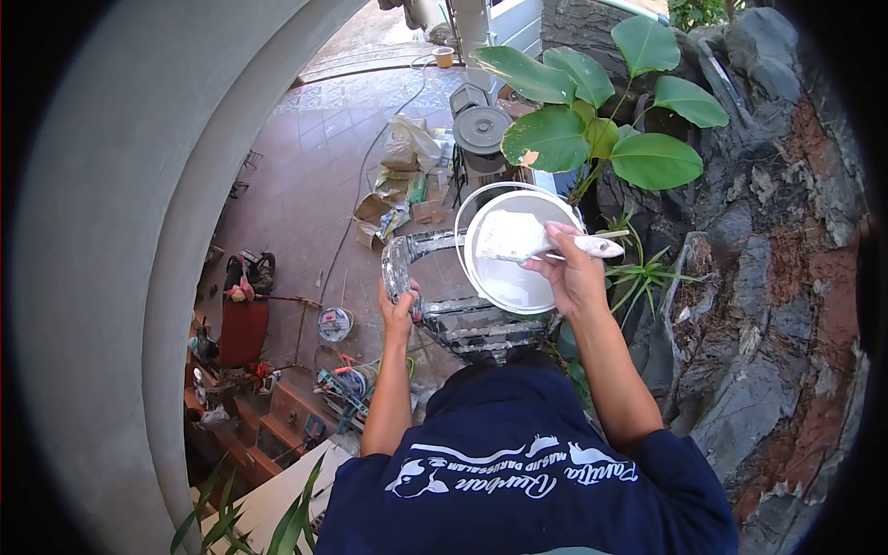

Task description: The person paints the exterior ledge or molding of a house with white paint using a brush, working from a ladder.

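I look straight down from high up, standing on a paint-spattered ladder. My right hand holds a wide paintbrush loaded with white paint, lying across the rim of a white paint bucket that rests on the ladder's top. My left hand grips the ladder's left top rail. Below the camera is my dark blue shirt with white lettering.
A grey curved wall fills the left. Dark rock wall and a large-leaved plant stand to the right. Far below, on the tiled floor, lie bags, a grey bucket lid, a cable, tools and paint cans.
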Action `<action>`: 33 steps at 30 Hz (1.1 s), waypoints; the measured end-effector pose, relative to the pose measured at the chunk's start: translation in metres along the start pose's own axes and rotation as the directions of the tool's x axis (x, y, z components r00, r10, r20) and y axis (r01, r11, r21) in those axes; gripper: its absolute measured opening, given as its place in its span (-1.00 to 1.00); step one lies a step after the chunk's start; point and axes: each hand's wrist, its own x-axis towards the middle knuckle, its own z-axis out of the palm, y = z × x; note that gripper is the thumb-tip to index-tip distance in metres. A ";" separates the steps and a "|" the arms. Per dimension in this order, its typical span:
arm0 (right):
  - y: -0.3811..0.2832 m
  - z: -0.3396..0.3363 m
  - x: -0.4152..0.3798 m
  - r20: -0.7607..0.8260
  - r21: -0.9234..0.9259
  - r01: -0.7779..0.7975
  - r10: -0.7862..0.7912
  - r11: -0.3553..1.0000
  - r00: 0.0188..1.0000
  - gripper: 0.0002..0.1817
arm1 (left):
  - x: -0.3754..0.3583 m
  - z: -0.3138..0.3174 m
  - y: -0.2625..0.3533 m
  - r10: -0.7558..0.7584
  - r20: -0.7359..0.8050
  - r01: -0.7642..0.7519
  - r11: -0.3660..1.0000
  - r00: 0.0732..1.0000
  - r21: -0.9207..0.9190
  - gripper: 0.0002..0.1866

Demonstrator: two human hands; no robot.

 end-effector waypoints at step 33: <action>-0.065 0.508 -0.375 0.291 0.939 0.322 -0.768 0.117 -0.571 -0.91 | 0.036 -0.008 -0.079 0.267 -0.067 -0.225 0.901 0.961 0.371 -0.35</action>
